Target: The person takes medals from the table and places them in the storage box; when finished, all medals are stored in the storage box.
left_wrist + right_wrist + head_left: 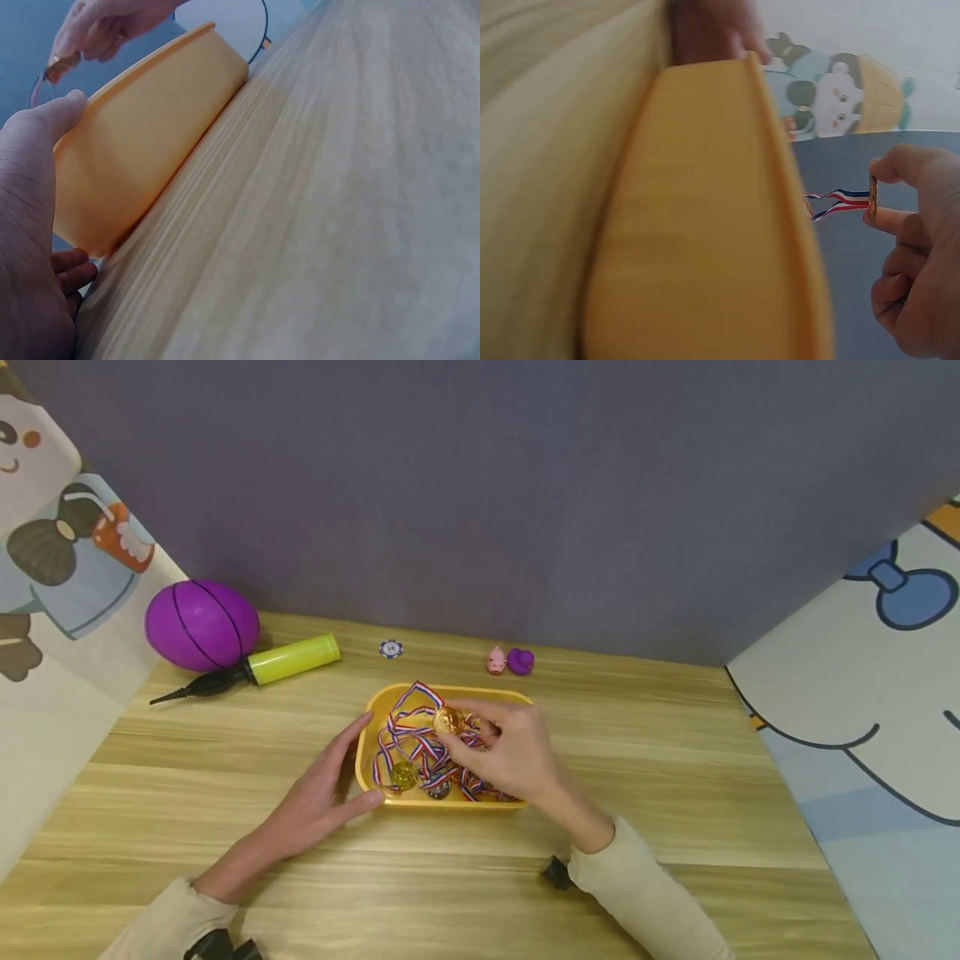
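My right hand (517, 752) pinches a gold medal (448, 720) by its edges between thumb and index finger, above a yellow tray (457, 805). In the right wrist view a red, white and blue ribbon (844, 196) runs from the medal toward the tray. My left hand (315, 802) rests against the tray's left end, its thumb at the near rim and its fingers spread along the side. Inside the tray lie tangled striped ribbons (401, 729), another gold-coloured medal (403, 776) and a silver medal (438, 788). The right hand hides part of the contents.
Back left, a purple ball (201, 625) sits beside a yellow-green hand pump (294, 660) with a black nozzle. Behind the tray lie a poker chip (391, 648), a small pink pig (497, 661) and a purple duck (521, 662). A grey panel (480, 510) borders the wooden table's back edge.
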Tool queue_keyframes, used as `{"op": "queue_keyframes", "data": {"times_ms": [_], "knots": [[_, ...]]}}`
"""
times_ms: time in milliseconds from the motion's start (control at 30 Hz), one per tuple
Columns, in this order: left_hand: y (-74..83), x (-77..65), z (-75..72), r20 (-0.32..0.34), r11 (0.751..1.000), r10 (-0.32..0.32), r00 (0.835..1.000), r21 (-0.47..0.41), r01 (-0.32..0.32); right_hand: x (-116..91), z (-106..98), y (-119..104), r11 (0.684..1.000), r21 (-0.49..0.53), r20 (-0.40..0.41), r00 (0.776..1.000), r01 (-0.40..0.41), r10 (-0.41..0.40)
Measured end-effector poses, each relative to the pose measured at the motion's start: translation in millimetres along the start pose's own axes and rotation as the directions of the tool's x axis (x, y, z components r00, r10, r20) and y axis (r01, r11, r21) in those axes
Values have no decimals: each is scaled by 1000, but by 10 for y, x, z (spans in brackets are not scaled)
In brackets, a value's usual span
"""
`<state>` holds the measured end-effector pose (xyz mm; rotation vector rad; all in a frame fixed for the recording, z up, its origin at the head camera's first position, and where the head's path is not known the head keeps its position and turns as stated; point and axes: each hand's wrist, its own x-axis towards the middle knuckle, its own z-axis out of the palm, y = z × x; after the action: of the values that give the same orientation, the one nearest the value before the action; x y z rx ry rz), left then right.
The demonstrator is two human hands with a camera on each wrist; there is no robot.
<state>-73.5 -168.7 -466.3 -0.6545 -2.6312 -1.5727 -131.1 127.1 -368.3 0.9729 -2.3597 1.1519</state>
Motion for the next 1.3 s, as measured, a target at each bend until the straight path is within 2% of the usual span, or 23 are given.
{"op": "queue_keyframes", "data": {"times_ms": [233,367,533,700,867,967,1067,1200,1300], "knots": [[-3,0,-7,-2,1000,-4,1000,10,4,-67,94,29,990,-131,125,990,-54,70],[-1,-1,-11,-3,1000,-7,1000,12,7,-93,135,65,970,-229,210,969,-77,127],[0,-5,-12,-1,1000,-11,1000,10,11,-121,185,140,936,-350,311,936,-47,163],[-4,-6,-10,-3,1000,-9,1000,9,9,-141,204,188,919,-394,365,911,-38,194],[-5,-3,-8,-5,1000,-1,1000,2,1,-149,202,191,911,-410,383,898,-46,217],[0,0,-4,-4,1000,4,1000,-6,-5,-161,183,185,910,-411,376,900,-50,219],[7,1,-2,-3,1000,3,1000,-13,-3,-191,146,182,919,-389,347,914,-65,212],[17,-2,-2,-3,1000,-7,1000,-15,7,-261,78,186,939,-333,274,944,-86,183],[23,-9,-3,-2,1000,-15,1000,-7,15,-328,27,207,958,-279,199,971,-71,130]]}}
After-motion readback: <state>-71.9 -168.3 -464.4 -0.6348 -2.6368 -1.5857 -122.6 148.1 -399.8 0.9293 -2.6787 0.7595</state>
